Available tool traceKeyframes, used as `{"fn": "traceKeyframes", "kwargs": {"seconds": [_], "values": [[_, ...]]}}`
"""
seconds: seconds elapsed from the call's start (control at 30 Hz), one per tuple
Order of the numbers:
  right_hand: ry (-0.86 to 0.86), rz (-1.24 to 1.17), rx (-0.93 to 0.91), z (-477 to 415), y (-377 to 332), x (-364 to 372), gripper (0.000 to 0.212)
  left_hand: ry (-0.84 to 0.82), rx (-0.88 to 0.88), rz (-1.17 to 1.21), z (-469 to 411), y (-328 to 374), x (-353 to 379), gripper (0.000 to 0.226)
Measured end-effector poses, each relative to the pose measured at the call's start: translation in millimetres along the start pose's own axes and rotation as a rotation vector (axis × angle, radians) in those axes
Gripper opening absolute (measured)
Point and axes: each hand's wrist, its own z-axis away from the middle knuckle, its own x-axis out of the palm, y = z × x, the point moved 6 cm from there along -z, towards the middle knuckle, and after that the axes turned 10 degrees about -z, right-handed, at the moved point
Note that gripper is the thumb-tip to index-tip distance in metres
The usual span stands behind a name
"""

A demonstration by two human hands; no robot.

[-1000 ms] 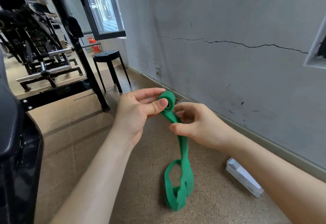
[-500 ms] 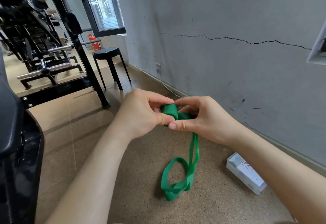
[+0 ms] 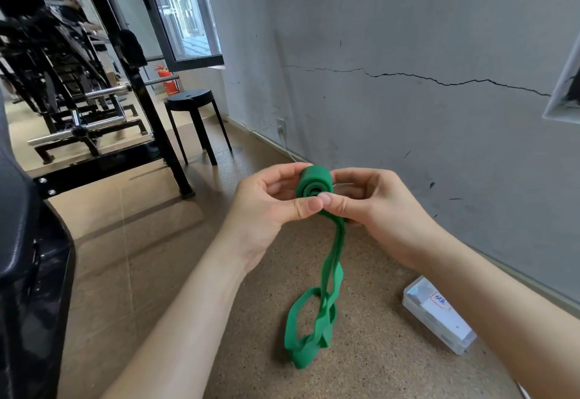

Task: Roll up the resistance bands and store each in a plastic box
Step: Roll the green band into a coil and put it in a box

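Note:
A green resistance band [image 3: 314, 186] is partly wound into a tight roll held up in front of me. My left hand [image 3: 270, 210] pinches the roll from the left, thumb under it. My right hand [image 3: 370, 207] grips it from the right, thumb pressed at its lower edge. The unrolled length hangs down from the roll and its loose loops lie crumpled on the floor. A clear plastic box [image 3: 439, 314] with a white label lies on the floor under my right forearm, near the wall.
A grey cracked wall [image 3: 408, 84] runs along the right. A black stool [image 3: 194, 122] stands ahead by the window. A black gym rack [image 3: 103, 110] and a padded black bench [image 3: 28, 241] fill the left side. The floor is brown cork.
The roll has grown thicker as both hands turned it. The hanging length has shortened and its loops on the floor have shifted.

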Motion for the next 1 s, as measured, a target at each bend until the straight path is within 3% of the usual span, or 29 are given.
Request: {"fn": "traceKeyframes", "kwargs": {"seconds": [0.1,0.23,0.33,0.4,0.53,0.7,0.9,1.0], "values": [[-0.024,-0.049,0.048,-4,6,1,0.040,0.042,0.012,0.000,-2,2,-4,0.045],[-0.133,-0.063,0.144,-1,15,3,0.060,0.057,0.022,-0.051,-2,6,-9,0.040],[-0.180,0.393,0.042,2,13,10,0.081,0.058,0.018,-0.078,0,6,-13,0.039],[-0.098,0.604,-0.076,0,5,13,0.068,0.058,0.020,-0.099,-1,7,-16,0.040],[-0.034,0.593,-0.083,0,-3,5,0.043,0.033,0.031,-0.165,1,11,-21,0.045],[-0.066,0.424,-0.088,2,-6,1,0.059,0.009,0.033,-0.439,1,12,-25,0.054],[-0.009,0.487,-0.130,0,-7,6,0.053,0.004,0.072,-0.888,2,17,-17,0.058],[-0.012,0.465,-0.112,-1,-3,9,0.047,-0.025,0.093,-0.950,2,18,-13,0.053]]}}
